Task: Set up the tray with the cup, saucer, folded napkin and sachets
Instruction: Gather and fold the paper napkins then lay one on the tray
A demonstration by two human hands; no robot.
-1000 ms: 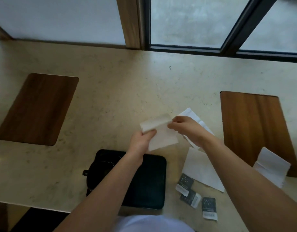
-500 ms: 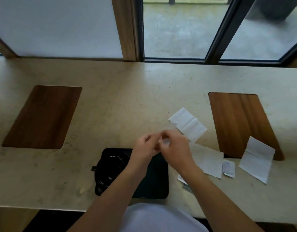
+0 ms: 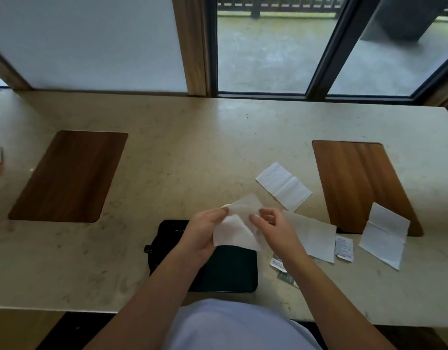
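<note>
Two bare hands work one white napkin (image 3: 239, 229) just above the far edge of the black tray (image 3: 228, 271), which sits at the near edge of the pale counter (image 3: 180, 160). The left hand (image 3: 205, 232) curls round the napkin's left side, thumb on top near the upper corner; the right hand (image 3: 276, 229) pinches its right edge between thumb and fingertips. The sheet hangs between the two grips, creased and partly doubled, its lower flap drooping onto the tray's rim.

By the look of it, the paper is very light, limp and easy to tear, so it is best taken at corners or along a fold, with light pressure and both hands keeping it taut while creasing.

A dark cup (image 3: 164, 238) seems to stand at the tray's left end, mostly hidden by the left forearm; whether a saucer is under it I cannot tell. Right of the tray, sachets (image 3: 278, 263) lie near the right wrist, another sachet (image 3: 344, 248) beside a flat napkin sheet (image 3: 316, 236). Further right a creased sheet (image 3: 383, 234) overlaps the near corner of a wooden inlay (image 3: 357, 178); one more sheet (image 3: 283, 189) lies farther off. A matching inlay (image 3: 68, 175) lies far left.
</note>
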